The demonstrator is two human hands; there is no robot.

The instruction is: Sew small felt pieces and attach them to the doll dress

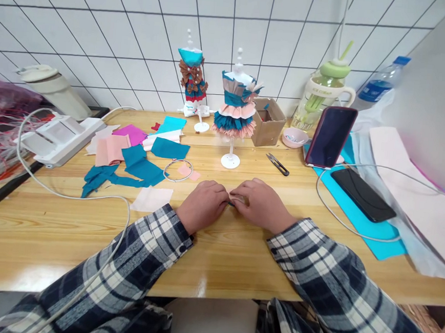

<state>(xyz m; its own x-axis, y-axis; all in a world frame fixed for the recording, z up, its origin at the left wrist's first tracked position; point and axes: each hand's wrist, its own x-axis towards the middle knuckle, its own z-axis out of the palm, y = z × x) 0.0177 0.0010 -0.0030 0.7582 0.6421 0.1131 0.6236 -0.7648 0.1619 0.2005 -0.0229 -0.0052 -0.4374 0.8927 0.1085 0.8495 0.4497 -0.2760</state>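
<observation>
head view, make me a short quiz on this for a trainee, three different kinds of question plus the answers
1. Multiple choice: what colour is the lid of the big drink bottle?
a) red
b) light green
c) black

2. True or false: the snips lie on the table, apart from both the left hand and the right hand.

3. Fill in the blank: in this view, the cardboard box stands to the ____ of the nearer dress form.

Key: 1 b; 2 true; 3 right
</observation>
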